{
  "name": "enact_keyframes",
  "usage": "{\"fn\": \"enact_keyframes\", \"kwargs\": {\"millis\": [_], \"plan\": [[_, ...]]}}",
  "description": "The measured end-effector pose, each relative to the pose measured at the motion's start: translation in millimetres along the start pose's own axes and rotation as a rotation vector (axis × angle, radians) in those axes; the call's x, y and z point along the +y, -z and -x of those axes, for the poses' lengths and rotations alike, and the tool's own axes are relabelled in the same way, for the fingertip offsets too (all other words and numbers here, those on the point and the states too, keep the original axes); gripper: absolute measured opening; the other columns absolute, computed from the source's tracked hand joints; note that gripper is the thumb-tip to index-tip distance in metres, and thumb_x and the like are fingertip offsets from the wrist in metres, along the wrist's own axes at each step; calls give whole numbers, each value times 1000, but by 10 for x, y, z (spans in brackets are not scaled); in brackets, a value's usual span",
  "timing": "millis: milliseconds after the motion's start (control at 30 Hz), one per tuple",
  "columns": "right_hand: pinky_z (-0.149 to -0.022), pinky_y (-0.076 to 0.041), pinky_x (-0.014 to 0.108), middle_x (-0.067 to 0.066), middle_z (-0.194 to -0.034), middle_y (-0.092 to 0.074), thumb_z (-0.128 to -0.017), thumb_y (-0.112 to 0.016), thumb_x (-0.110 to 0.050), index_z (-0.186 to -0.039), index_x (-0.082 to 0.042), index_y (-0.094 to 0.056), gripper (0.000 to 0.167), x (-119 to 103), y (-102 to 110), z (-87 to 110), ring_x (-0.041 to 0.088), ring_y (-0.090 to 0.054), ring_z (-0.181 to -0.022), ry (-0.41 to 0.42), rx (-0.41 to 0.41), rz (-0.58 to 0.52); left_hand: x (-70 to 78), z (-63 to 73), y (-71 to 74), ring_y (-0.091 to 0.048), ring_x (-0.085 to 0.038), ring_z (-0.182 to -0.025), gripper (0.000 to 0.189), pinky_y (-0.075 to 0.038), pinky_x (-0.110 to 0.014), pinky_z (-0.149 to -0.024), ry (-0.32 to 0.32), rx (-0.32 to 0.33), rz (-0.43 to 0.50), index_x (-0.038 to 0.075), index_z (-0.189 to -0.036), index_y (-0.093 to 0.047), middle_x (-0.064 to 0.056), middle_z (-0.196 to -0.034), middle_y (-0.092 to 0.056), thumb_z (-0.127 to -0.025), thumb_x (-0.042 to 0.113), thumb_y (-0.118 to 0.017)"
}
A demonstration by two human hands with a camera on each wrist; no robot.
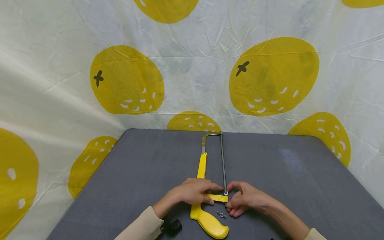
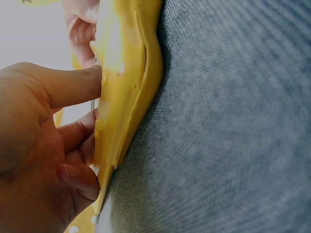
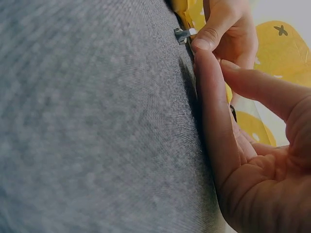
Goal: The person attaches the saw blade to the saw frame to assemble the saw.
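Note:
A hacksaw with a yellow handle and a metal front bow lies flat on the dark grey table, its handle toward me. The blade runs along its right side. My left hand grips the frame above the handle, thumb and fingers about the yellow crosspiece. In the left wrist view, the thumb presses the yellow frame. At the blade's near end, my right hand pinches the small metal bolt with bent fingers, which mostly hide it. A wing nut lies between the handle and my right hand.
The grey table reaches back to a white cloth printed with large yellow fruit, which hangs behind it and at the sides. A black object sits beside the left sleeve.

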State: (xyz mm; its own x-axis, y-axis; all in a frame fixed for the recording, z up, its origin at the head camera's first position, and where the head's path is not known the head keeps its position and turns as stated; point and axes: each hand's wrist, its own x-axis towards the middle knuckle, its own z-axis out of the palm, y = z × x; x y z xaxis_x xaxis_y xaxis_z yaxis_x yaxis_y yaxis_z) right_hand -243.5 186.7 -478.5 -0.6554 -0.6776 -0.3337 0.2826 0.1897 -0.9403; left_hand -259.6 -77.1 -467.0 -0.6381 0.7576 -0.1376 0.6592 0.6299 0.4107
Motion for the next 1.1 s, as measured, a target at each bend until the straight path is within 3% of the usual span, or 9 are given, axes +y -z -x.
{"fn": "enact_keyframes", "kwargs": {"millis": [467, 967, 1100], "plan": [[-69, -62, 32, 14, -90, -78, -89, -74, -4, -124, 13, -49, 46, -14, 11, 3, 15, -76, -70, 24, 58, 33, -20, -13, -6, -46, 0, -69, 49, -34, -21, -59, -41, 10, -50, 42, -146, -57, 16, -88, -55, -99, 39, -69], [-67, -63, 33, 15, -86, -78, -88, -77, -6, -125, 9, -42, 52, 2, -57, -18, 16, -76, -70, -1, 92, -2, -25, -5, -12, -47, 1, -69, 48, -36, -21, -59, -39, 21, -52, 44, -145, -58, 16, -88, -56, -98, 40, -69], [-66, -62, 33, 14, -86, -78, -88, -78, -8, -125, 9, -43, 54, -23, -46, -6, 16, -75, -69, -16, 99, 33, -28, 1, -12, -47, 1, -69, 48, -37, -21, -59, -38, 19, -46, 44, -145, -58, 16, -89, -57, -98, 41, -69]]}}
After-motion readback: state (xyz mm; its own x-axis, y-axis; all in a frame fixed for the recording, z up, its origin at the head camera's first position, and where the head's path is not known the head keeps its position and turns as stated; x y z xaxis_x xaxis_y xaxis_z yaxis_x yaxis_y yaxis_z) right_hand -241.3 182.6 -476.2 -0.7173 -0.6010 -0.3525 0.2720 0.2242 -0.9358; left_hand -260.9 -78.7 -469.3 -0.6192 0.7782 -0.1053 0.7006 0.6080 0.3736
